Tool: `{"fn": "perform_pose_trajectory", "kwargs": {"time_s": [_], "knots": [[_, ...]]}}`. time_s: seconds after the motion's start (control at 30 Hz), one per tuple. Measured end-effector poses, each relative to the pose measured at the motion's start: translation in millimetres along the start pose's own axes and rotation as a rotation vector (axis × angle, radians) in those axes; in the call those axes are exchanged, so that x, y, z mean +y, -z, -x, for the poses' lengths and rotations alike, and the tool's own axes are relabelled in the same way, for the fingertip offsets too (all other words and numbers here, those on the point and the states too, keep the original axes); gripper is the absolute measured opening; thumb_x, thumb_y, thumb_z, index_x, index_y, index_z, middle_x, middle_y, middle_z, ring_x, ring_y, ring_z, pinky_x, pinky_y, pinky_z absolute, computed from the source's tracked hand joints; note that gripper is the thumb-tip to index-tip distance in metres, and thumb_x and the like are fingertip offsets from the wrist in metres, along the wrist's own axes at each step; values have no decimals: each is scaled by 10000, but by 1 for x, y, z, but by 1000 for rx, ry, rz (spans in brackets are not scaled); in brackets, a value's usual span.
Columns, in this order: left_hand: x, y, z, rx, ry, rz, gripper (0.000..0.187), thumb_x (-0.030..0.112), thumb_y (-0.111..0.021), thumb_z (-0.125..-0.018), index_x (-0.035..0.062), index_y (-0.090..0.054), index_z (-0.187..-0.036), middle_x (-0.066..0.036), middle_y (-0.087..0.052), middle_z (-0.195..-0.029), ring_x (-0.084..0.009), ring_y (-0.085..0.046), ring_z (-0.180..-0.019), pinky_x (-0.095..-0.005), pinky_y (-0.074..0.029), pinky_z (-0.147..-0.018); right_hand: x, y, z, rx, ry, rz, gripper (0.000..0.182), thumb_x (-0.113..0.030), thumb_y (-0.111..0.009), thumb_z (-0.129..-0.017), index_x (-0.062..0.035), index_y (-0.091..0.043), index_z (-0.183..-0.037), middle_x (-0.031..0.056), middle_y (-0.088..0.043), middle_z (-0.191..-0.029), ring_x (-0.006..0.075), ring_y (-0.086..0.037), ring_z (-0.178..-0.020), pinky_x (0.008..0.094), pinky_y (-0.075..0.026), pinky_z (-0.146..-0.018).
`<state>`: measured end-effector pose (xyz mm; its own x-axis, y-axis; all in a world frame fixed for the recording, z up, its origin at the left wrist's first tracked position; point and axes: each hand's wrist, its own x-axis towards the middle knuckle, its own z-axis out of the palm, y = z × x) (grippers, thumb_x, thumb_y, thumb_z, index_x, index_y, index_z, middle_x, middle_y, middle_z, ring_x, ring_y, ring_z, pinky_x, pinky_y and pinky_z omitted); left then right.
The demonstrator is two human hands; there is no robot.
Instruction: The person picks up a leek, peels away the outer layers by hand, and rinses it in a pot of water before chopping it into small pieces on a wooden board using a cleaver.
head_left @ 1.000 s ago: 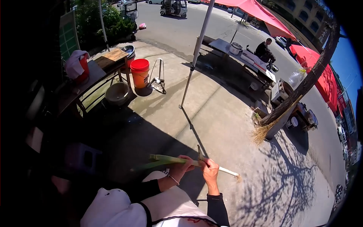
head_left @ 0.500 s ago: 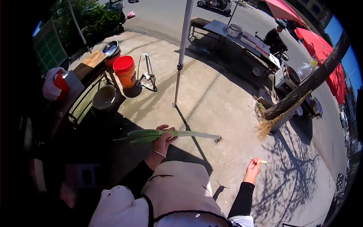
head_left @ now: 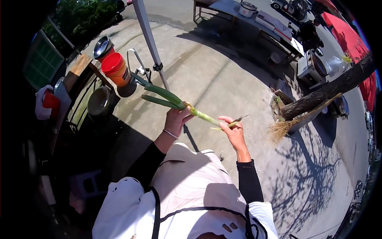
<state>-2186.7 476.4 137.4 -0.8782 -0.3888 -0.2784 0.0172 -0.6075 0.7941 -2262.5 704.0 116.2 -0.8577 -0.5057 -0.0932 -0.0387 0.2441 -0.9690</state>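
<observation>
A large green onion [head_left: 203, 116] is held up in front of me, its green leaves toward the upper left and its pale stalk slanting down to the right. My left hand [head_left: 177, 120] is closed around it where the leaves meet the stalk. At the stalk's lower end, my right hand [head_left: 234, 133] pinches a thin yellow-green strip [head_left: 234, 124] with a dark, wispy tip. The right fingertips are right at the stalk and cover its end. A beige apron [head_left: 191, 171] spreads below both hands.
To the left stand an orange-red bucket [head_left: 115, 71], a dark basin [head_left: 99, 100] and a wooden-topped table [head_left: 79, 65]. A canopy pole [head_left: 148, 34] rises ahead. On the right, a straw broom [head_left: 280, 130] leans by a tree trunk [head_left: 314, 98]. A long table [head_left: 234, 14] stands farther back.
My right hand has come in from the right to the stalk. The green onion has been raised and tilted, its leaves now pointing up and left. My view has shifted.
</observation>
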Motion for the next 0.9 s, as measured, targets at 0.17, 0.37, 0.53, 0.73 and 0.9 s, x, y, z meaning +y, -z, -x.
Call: {"fn": "perform_pose_trajectory", "kwargs": {"time_s": [0.17,0.37,0.53,0.73,0.9], "knots": [[-19,-42,-41,-106,11,52,306,125,-601,-870,-15,-505,-1125,-107,-564,-1040,-192,-601,-911,-324,-534,-800,-42,-10,-78,-23,375,339,338,-153,-762,-698,-59,-647,-1002,-11,-565,-713,88,-476,-628,243,-401,-577],[-17,-73,-112,31,60,-14,321,221,-629,-859,5,-524,-1071,-96,-592,-972,-176,-612,-873,-292,-555,-722,-27,20,-141,161,618,483,288,-133,-736,-679,-86,-663,-954,56,-620,-818,240,-564,-701,326,-458,-614],[-14,-104,-191,51,57,13,318,252,-649,-843,7,-536,-1012,-94,-592,-945,-174,-615,-848,-289,-566,-675,-29,38,-205,328,726,659,253,-87,-711,-669,-80,-666,-917,33,-647,-828,229,-574,-699,318,-468,-618],[-2,-139,-278,41,72,-39,322,245,-661,-831,1,-537,-1001,-85,-576,-917,-169,-613,-804,-291,-580,-629,-37,86,-288,218,653,618,228,-70,-703,-679,-74,-669,-905,58,-664,-799,236,-594,-662,332,-471,-619],[-2,-172,-335,-15,113,-66,328,212,-668,-823,1,-532,-1035,-72,-581,-922,-149,-615,-798,-270,-575,-609,-35,124,-339,183,636,660,191,-39,-680,-649,-79,-645,-833,41,-653,-772,229,-589,-651,315,-469,-562]]}}
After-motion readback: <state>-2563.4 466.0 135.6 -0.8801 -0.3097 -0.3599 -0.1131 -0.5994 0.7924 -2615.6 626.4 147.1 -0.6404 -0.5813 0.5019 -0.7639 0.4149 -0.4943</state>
